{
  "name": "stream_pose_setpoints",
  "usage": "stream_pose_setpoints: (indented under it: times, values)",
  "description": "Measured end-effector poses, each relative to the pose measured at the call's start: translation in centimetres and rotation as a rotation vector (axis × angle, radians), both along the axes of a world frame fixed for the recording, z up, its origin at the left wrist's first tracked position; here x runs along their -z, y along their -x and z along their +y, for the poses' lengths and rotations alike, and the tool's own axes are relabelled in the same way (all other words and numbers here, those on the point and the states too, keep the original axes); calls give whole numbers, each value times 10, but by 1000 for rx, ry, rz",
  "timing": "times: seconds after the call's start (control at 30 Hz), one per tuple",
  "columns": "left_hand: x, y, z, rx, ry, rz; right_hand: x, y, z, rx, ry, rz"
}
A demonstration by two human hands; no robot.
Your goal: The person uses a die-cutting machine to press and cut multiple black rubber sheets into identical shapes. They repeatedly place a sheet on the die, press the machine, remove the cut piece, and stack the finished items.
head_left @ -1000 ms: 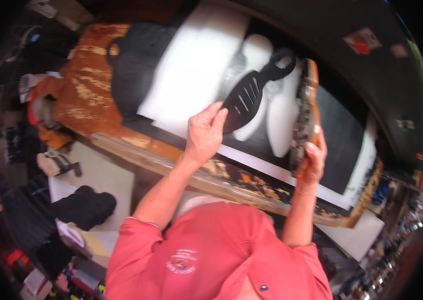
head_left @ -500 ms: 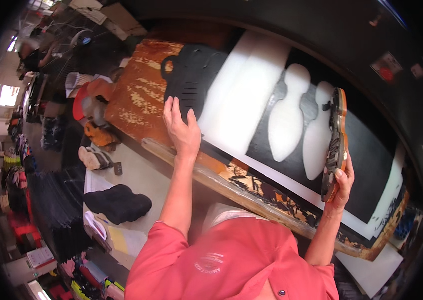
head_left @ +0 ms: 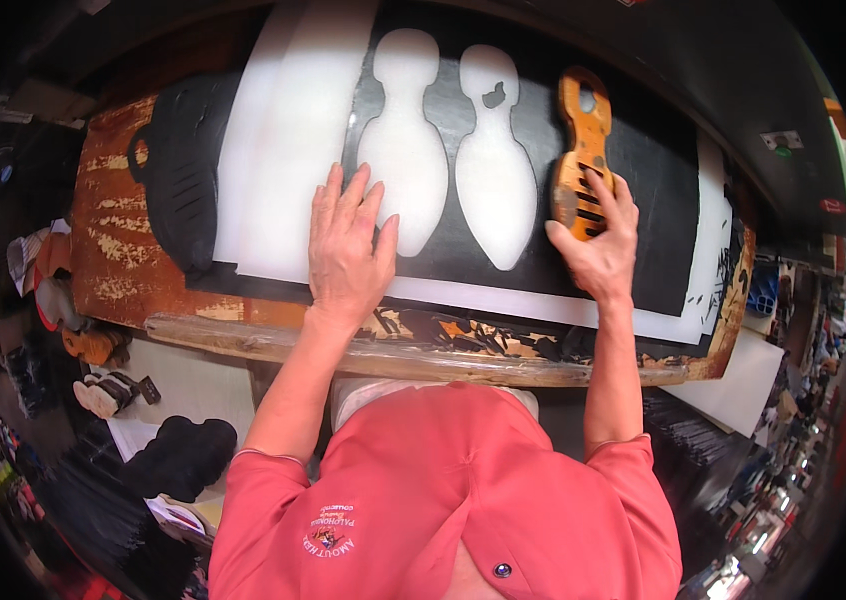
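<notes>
My right hand grips the lower end of an orange cutting die, with the thumb on its left edge and fingers by its slots. The die lies face up on a black sheet, right of two sole-shaped openings that show white beneath, a left opening and a right opening. A small dark scrap sits in the right one. Over the sheet's left edge, beside the left opening, my left hand is open with fingers stretched out, holding nothing.
A white layer borders the black sheet on the left. Several stacked black cut pieces lie on the worn brown board. Dark scraps gather along the wooden front edge. A dark machine beam overhangs the back right.
My right hand has laid the die down from its upright tilt onto the black sheet. My left hand has moved from the black cut pieces to the sheet's left side. The view has turned.
</notes>
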State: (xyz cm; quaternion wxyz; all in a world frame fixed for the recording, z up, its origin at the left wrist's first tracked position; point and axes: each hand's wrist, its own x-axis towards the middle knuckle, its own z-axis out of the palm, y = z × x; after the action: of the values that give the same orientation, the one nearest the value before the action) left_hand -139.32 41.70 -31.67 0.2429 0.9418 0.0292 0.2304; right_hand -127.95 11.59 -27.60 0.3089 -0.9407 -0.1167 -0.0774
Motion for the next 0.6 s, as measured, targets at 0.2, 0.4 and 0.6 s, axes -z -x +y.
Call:
stream_pose_setpoints:
  times: [0.2, 0.4, 0.6]
  values:
    - [2, -4, -1, 5, -26, 9, 13, 1, 6, -57, 91, -175]
    - [-5, -7, -1, 3, -47, -22, 9, -2, 6, -56, 113, -123]
    - [-35, -59, -20, 99, 61, -175, 7, -1, 8, -30, 115, -124]
